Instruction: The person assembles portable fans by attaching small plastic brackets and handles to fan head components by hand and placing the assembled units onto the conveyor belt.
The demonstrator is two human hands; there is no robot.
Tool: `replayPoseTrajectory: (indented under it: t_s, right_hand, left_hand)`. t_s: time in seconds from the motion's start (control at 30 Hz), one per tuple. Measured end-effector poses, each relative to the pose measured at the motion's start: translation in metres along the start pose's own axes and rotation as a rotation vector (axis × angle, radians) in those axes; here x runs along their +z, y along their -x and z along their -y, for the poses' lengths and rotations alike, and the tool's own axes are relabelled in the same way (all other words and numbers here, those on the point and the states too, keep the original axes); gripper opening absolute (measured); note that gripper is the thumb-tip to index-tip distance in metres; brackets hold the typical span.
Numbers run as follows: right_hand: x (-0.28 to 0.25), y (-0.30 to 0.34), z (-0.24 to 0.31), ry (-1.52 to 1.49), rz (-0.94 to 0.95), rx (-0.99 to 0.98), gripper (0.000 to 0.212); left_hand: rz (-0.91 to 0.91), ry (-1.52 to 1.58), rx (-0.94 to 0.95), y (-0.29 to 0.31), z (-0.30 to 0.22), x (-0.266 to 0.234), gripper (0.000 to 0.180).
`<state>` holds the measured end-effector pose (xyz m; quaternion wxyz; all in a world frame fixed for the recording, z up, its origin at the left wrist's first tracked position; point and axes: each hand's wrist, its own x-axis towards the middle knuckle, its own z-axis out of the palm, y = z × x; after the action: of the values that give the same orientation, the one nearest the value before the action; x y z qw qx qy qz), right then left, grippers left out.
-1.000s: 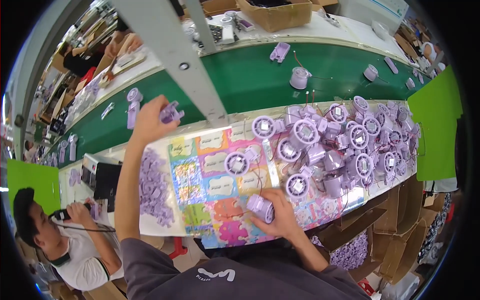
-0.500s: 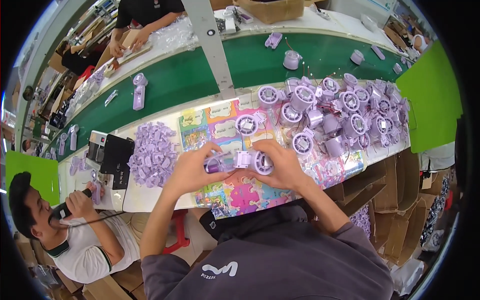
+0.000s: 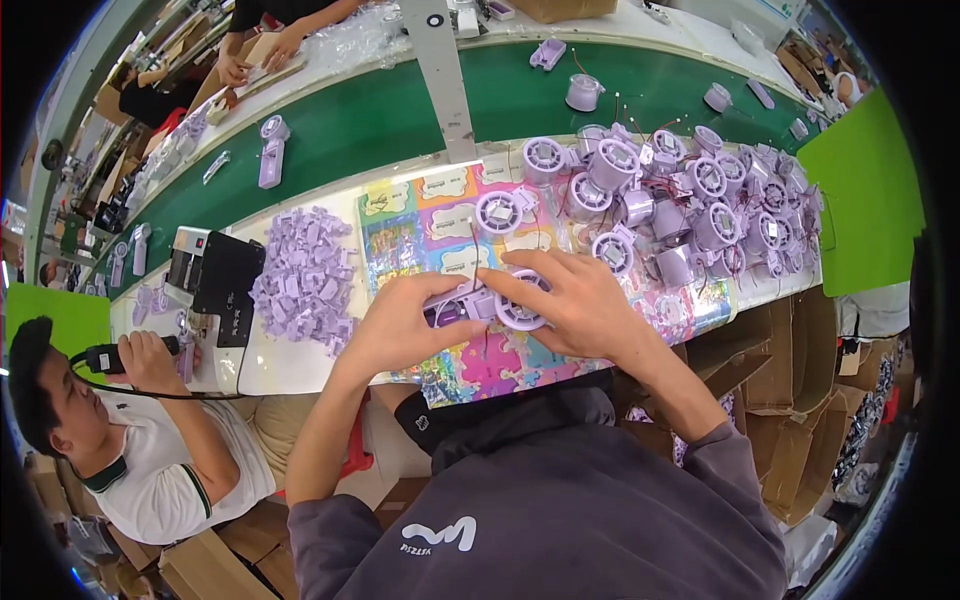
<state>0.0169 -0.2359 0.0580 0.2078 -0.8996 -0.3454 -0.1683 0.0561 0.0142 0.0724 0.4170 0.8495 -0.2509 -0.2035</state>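
My left hand (image 3: 400,320) grips a small purple plastic handle part (image 3: 452,303). My right hand (image 3: 570,300) is closed over a round purple fan head (image 3: 518,312) with thin wires. The two pieces meet between my hands, just above a colourful patterned mat (image 3: 440,230) on the white bench. A single round fan head (image 3: 498,211) lies on the mat beyond my fingers.
A heap of wired purple fan heads (image 3: 690,190) fills the bench at right. A pile of small purple parts (image 3: 300,280) and a black-and-white machine (image 3: 215,275) sit at left. A green conveyor belt (image 3: 380,110) runs behind. A seated person (image 3: 120,430) holds a black tool lower left.
My left hand reached up to the belt a second ago, then came down with a purple part. Both hands have since closed together over the mat, joining it with the fan head.
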Motion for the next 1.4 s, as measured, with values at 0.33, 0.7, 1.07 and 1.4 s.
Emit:
replayPoseTrajectory:
  t_s: [0.33, 0.7, 1.07, 1.4]
  right_hand:
    - [0.001, -0.009, -0.004, 0.028, 0.011, -0.028, 0.073]
    - [-0.005, -0.01, -0.005, -0.024, 0.046, -0.012, 0.078]
    - [-0.002, -0.01, -0.004, -0.052, -0.023, -0.077, 0.07]
    - [0.024, -0.001, -0.01, -0.299, -0.137, 0.136, 0.074]
  left_hand:
    - [-0.077, 0.313, -0.08, 0.005, 0.015, 0.02, 0.035]
    - [-0.161, 0.382, -0.036, 0.009, 0.016, 0.022, 0.03]
    - [-0.137, 0.229, 0.044, 0.008, 0.016, 0.032, 0.043]
    - [-0.161, 0.519, -0.051, 0.011, 0.029, 0.037, 0.035]
